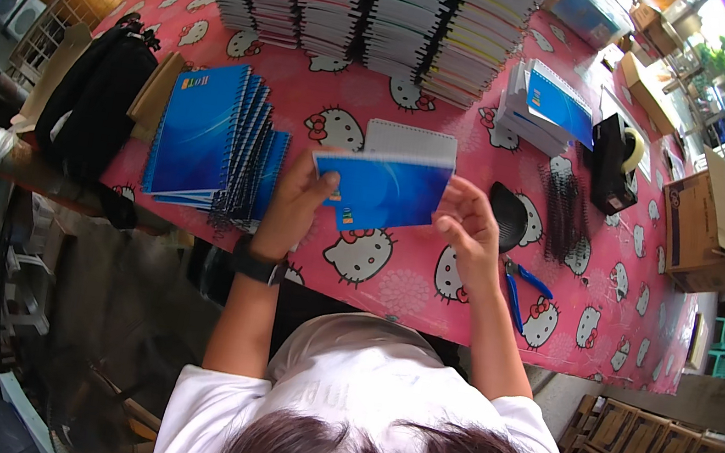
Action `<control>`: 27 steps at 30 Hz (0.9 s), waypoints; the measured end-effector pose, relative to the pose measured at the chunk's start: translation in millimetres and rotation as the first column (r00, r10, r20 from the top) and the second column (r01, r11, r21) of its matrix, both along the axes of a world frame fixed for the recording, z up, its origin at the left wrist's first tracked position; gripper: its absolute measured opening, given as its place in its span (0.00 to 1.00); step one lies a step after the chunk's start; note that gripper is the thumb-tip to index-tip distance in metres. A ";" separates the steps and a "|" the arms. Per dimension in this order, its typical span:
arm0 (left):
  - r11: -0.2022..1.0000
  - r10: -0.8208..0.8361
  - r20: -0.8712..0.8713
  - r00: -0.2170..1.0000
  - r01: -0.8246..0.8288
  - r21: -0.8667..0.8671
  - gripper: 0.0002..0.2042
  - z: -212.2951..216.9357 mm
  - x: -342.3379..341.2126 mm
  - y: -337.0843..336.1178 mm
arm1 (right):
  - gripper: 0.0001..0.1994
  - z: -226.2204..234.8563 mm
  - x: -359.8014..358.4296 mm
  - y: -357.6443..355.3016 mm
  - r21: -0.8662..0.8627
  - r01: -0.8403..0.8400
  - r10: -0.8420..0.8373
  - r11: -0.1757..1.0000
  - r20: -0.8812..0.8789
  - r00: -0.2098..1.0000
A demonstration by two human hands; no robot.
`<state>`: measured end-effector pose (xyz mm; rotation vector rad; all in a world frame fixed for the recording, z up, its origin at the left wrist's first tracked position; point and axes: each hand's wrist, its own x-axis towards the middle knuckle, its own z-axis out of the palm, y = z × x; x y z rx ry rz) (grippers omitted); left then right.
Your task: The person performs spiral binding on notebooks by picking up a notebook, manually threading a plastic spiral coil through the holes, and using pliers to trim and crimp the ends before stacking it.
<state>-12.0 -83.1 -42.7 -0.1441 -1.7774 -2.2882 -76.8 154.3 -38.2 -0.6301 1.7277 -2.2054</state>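
A small blue notebook (pixel 395 189) with a pale top edge is held over the table in front of me. My left hand (pixel 290 198), with a black band on its wrist, is closed on its left end, thumb on the cover. At the right edge, the curled fingers and thumb of my right hand (pixel 472 228) touch it. Another blue cover partly shows below its lower left edge. Just behind lies a white pad (pixel 412 141) with a row of holes along its top, partly hidden by the notebook.
Blue spiral notebooks (pixel 199 134) are stacked at left beside a black bag (pixel 98 97). Tall stacks of bound pads (pixel 337 10) stand at the back. At right are blue-handled pliers (pixel 516 290), a black mouse-shaped object (pixel 507 217), loose black spirals (pixel 564 213), a tape dispenser (pixel 612 164) and small notebooks (pixel 545 113).
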 end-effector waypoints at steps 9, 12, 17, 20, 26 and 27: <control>0.997 0.080 0.075 0.994 -0.081 0.017 0.19 -22.3 38.5 39.0 | 0.17 -7.6 28.2 -3.4 0.070 0.011 -0.014 0.997 0.042 0.999; 0.964 0.265 0.086 0.961 -0.263 -0.028 0.21 -17.4 43.2 68.8 | 0.18 -27.4 29.0 -0.9 0.145 -0.035 0.040 0.989 -0.033 0.999; 0.324 0.261 -0.513 0.818 -0.575 -0.751 0.23 8.7 37.6 88.8 | 0.18 -21.4 25.0 2.5 0.331 -0.011 0.085 0.944 -0.210 0.974; 0.326 0.167 -0.459 0.873 -0.488 -0.810 0.15 6.9 27.7 83.5 | 0.19 13.6 -1.0 24.0 0.491 -0.043 0.256 0.870 -0.375 0.891; 0.414 0.055 -0.483 0.874 -0.460 -0.786 0.16 7.4 19.9 83.1 | 0.09 13.9 -113.1 128.0 0.575 0.562 -0.315 0.595 -0.477 0.821; 0.419 0.063 -0.480 0.875 -0.460 -0.783 0.16 8.8 20.0 84.7 | 0.09 5.5 -125.3 139.0 0.661 0.670 -0.207 0.339 -0.642 0.738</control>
